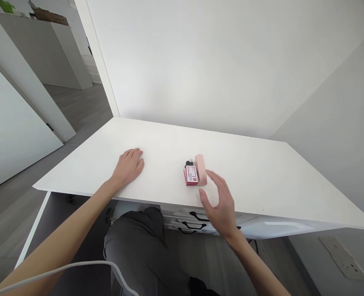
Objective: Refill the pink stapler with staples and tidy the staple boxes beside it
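Note:
On the white cabinet top (157, 144), a small cluster of items sits near the middle. A pink, rounded, bar-shaped case (201, 169) stands at its right side. Against its left lies a small red-and-white box (191, 176), with black-headed keys (189, 163) behind it. My right hand (220, 201) is just right of and in front of the pink case, thumb and fingers apart in a curve; whether a fingertip touches the case I cannot tell. My left hand (129, 166) rests palm down on the surface, left of the cluster, holding nothing.
Drawers with black handles (194, 226) are under the top's front edge. A cabinet compartment (77, 222) stands open at lower left. A white cable (77, 265) crosses the lower left. A wall socket (344, 259) is at lower right, and walls border the back and right.

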Demonstrator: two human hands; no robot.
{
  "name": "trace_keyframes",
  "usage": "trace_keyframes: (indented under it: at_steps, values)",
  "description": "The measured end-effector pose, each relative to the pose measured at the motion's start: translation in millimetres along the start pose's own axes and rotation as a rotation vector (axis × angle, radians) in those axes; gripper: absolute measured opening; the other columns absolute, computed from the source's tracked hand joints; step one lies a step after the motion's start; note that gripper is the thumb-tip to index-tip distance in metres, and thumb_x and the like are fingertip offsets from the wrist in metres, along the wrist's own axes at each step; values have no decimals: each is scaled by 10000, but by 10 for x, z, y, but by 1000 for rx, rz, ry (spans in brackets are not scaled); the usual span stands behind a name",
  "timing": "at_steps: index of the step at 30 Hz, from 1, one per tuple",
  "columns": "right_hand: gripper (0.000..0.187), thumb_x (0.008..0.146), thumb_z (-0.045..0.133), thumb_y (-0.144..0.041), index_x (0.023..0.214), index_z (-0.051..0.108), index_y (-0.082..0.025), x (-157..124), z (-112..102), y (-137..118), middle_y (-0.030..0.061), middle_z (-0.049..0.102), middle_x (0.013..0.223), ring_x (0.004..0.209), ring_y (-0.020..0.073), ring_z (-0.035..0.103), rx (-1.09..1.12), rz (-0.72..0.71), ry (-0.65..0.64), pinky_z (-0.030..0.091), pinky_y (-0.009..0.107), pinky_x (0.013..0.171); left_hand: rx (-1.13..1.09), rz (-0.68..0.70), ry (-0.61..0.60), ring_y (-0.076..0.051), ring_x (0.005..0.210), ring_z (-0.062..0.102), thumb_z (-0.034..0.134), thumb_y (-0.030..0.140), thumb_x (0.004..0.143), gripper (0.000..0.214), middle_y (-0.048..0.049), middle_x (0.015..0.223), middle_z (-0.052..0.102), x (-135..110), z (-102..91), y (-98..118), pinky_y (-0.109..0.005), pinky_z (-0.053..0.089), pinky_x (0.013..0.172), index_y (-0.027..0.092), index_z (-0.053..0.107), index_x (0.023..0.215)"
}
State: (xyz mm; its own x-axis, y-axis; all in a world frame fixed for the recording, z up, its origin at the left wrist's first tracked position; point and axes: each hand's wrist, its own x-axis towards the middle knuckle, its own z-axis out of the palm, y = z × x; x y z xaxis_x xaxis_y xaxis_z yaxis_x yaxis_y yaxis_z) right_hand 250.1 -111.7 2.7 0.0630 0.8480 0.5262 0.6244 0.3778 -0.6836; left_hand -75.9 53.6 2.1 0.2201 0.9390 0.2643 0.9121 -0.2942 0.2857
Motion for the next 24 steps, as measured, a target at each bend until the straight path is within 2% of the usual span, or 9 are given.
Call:
trace_keyframes:
  at_steps: [2,4,7,11,14,18,24]
  values:
    - [544,1104,471,-416,1640,420,-339,-50,94,-214,90,579,1590,1537,292,493,78,-76,-190,422,546,1291,11,7,7,-379,1515,427,323,400,1022,546,-183,1615,528,-4,14,-3,-600,346,1233,141,570,1435]
    - [629,1093,505,-475,1685,339,-343,-24,256,-368,56,448,1710,1601,274,404,124,-78,-428,388,513,1320,22,8,14,-372,1518,430,325,390,1025,538,-178,1617,528,-6,21,-6,-586,350,1235,145,572,1436]
    - [790,1071,512,-580,1737,201,-292,146,593,-459,72,232,1810,1673,271,242,149,-1,-601,320,518,1346,35,4,17,-366,1520,432,340,379,1027,530,-174,1624,524,-11,20,-7,-575,355,1237,144,569,1443]
    - [843,1077,457,-592,1739,167,-160,480,1012,-433,145,90,1829,1702,276,90,84,121,-573,211,510,1370,54,-1,6,-348,1523,429,334,363,1040,526,-164,1625,525,-18,11,-2,-555,356,1247,138,559,1458]
    - [845,1080,460,-527,1725,160,-70,673,1184,-380,200,66,1821,1703,304,44,-23,189,-500,136,509,1376,72,-11,5,-331,1523,432,328,357,1047,521,-148,1627,526,-23,11,-2,-531,358,1254,145,558,1464]
    - [841,1082,432,-499,1713,140,-25,768,1247,-273,239,51,1813,1699,348,25,-114,231,-420,100,546,1368,82,-8,8,-328,1523,434,334,370,1050,526,-139,1628,528,-21,22,-11,-520,362,1254,143,565,1464]
    - [860,1073,429,-509,1709,143,-6,783,1209,-108,246,56,1811,1697,360,31,-166,237,-388,101,542,1369,77,-11,9,-335,1522,436,338,364,1048,536,-144,1627,531,-17,27,-11,-530,366,1254,133,571,1472]
